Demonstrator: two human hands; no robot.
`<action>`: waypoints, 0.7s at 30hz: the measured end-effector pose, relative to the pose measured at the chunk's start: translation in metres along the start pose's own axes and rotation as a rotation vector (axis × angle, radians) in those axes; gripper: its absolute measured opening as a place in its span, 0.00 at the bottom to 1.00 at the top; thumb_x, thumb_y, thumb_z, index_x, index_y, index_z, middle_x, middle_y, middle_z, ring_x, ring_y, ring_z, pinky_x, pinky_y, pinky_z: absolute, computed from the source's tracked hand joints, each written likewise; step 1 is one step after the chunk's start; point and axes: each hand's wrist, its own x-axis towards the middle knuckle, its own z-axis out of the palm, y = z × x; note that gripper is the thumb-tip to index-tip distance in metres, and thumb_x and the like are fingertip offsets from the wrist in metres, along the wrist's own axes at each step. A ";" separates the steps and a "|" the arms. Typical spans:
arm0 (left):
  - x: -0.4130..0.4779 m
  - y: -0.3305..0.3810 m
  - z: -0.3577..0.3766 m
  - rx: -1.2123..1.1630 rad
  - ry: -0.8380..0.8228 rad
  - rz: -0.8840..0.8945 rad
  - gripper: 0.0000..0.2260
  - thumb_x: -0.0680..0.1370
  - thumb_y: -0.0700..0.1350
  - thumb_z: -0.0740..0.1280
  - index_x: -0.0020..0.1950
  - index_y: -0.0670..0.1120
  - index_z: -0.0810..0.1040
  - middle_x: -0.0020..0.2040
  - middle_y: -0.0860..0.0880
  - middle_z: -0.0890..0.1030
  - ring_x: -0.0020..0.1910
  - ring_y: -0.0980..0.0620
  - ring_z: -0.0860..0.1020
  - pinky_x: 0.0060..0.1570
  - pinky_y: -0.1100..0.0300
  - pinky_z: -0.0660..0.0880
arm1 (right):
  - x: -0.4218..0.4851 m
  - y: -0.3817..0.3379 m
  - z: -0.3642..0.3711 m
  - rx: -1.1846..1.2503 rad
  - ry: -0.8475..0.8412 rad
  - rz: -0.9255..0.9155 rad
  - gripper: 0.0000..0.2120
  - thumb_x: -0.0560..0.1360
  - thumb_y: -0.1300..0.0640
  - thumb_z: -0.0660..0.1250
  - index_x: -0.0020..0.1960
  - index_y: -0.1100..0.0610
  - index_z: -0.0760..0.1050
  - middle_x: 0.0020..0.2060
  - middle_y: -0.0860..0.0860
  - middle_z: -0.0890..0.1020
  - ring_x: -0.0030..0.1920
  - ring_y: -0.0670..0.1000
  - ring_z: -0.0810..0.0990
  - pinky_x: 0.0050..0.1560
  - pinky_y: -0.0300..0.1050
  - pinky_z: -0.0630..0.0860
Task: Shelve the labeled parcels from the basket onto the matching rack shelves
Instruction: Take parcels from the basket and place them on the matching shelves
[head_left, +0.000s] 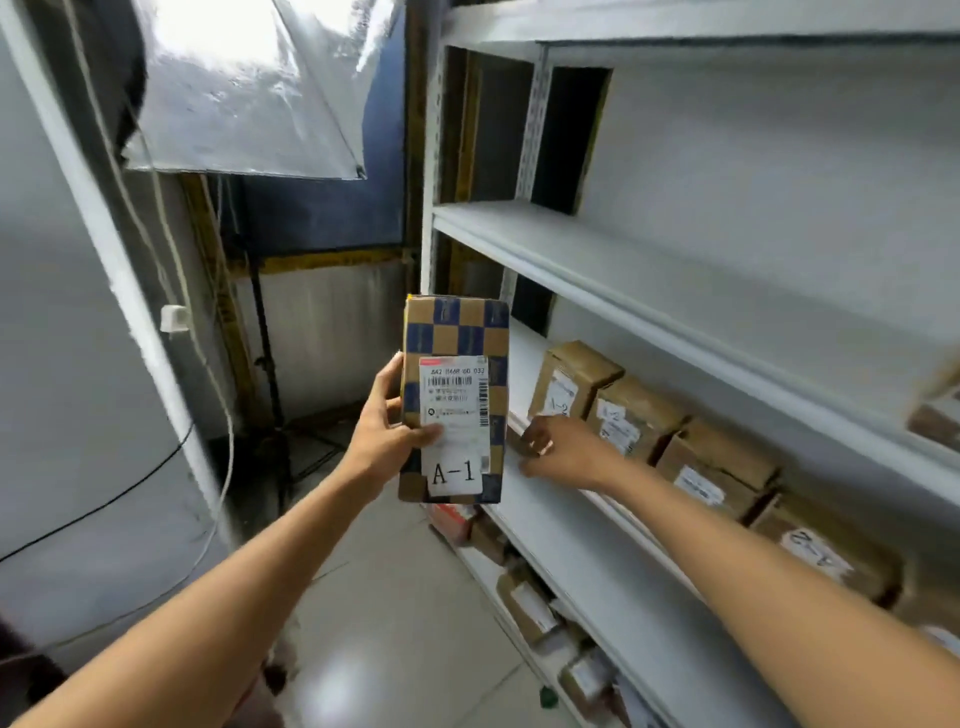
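Note:
My left hand (387, 431) grips a cardboard parcel (457, 332) with blue checker print, held upright in front of the white rack (571, 270). Its white label reads "A-1". My right hand (558, 449) reaches to the front edge of the middle shelf (597, 545), fingers loosely curled, holding nothing. It is just in front of the leftmost of several brown parcels (571, 376) marked "A-2" that stand in a row on that shelf. The basket is out of view.
The shelf above (649, 275) holds a parcel only at the far right edge (935, 410). Several parcels lie on the lower shelf (530, 603). A light stand (265, 332) and reflector (244, 88) stand to the left over a tiled floor (395, 597).

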 end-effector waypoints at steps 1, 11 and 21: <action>0.010 -0.001 0.005 -0.004 -0.030 -0.001 0.41 0.71 0.26 0.67 0.75 0.58 0.59 0.58 0.45 0.77 0.55 0.48 0.79 0.37 0.60 0.81 | 0.000 0.007 -0.001 -0.011 0.019 0.029 0.23 0.71 0.51 0.71 0.63 0.56 0.73 0.57 0.53 0.78 0.54 0.52 0.77 0.55 0.47 0.76; 0.114 0.004 0.069 -0.008 -0.273 0.019 0.42 0.71 0.27 0.68 0.74 0.62 0.59 0.62 0.39 0.75 0.58 0.43 0.79 0.49 0.44 0.80 | 0.019 0.069 -0.033 -0.073 0.099 0.240 0.23 0.72 0.53 0.71 0.64 0.59 0.73 0.58 0.54 0.78 0.56 0.54 0.78 0.58 0.49 0.76; 0.176 0.007 0.122 -0.056 -0.391 -0.017 0.33 0.72 0.29 0.68 0.72 0.50 0.63 0.60 0.42 0.76 0.58 0.43 0.78 0.48 0.48 0.81 | 0.068 0.105 -0.045 -0.026 0.112 0.361 0.25 0.73 0.51 0.71 0.67 0.55 0.70 0.61 0.53 0.76 0.57 0.52 0.76 0.56 0.47 0.76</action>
